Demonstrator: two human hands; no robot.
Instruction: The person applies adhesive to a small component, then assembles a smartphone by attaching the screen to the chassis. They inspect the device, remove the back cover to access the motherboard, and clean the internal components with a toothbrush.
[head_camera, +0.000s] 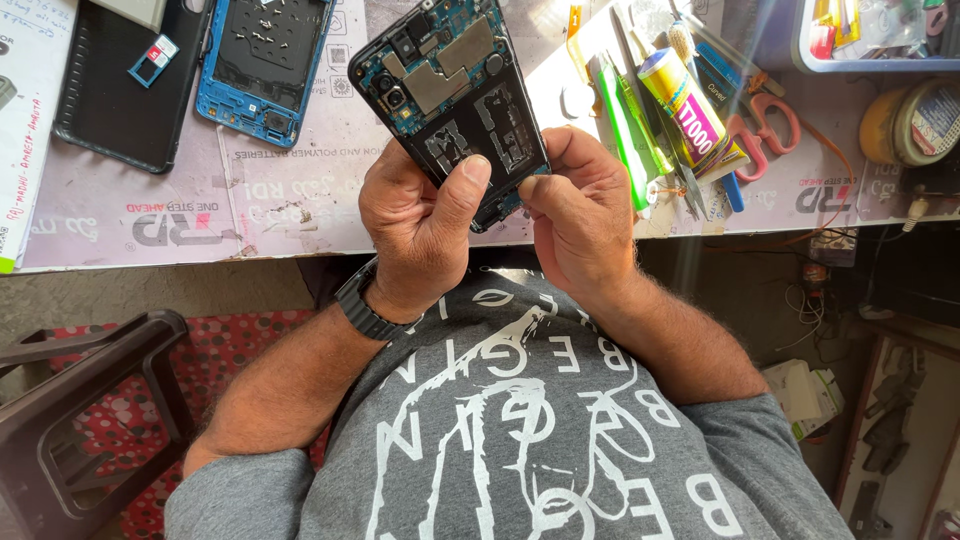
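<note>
From the head view we count 2 hands on 1 opened phone (452, 105): our left hand (420, 225) has its fingers wrapped behind the phone's lower end with the thumb pressed flat on the exposed inside, and our right hand (578, 215) pinches the lower right corner, thumb on the edge and fingers curled behind. The phone is held up above the near edge of the worktable (300, 215), tilted with its top end away from us and to the left, clear of the surface. Its back is off: we see a dark frame, a blue circuit board with silver metal shields across the top, 2 camera lenses at the upper left corner, and black plates covering the lower part. A black watch (362, 305) sits on the left wrist. On the table we count 1 blue phone frame (262, 65) lying open side up, just beside 1 black back cover (125, 85) that carries 1 small card tray (153, 60). To the right lie 1 glue tube (690, 105) with a yellow and pink label, 1 pair of red-handled scissors (765, 125), 1 green stick tool (622, 130), and 1 round tin (915, 120) near the table's far right.
</note>
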